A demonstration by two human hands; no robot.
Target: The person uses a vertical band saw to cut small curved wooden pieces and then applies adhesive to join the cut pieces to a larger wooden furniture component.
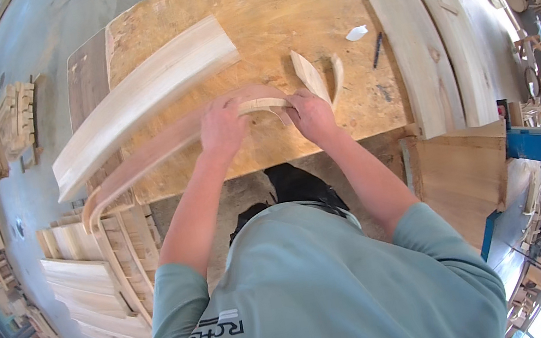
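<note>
Both hands are closed around a short, pale curved wooden strip [262, 104] above the near part of the worktable. My left hand [223, 127] grips its left end, and my right hand [311, 115] pinches the right end. Just behind and under this strip runs a long reddish-brown curved wooden piece [146, 154], with its hooked end past the table's left edge. My left hand overlaps that piece; whether it touches it I cannot tell. Right of my right hand lie a pale pointed wood piece [309, 74] and a thin curved offcut [338, 77].
A wide pale board [145, 102] lies slanted across the worn wooden tabletop [258, 6]. A dark pen or pencil [377, 51] and a white scrap [357, 33] sit at the right. Long thick planks [413, 37] border that side. Stacked boards [85, 279] stand at the lower left.
</note>
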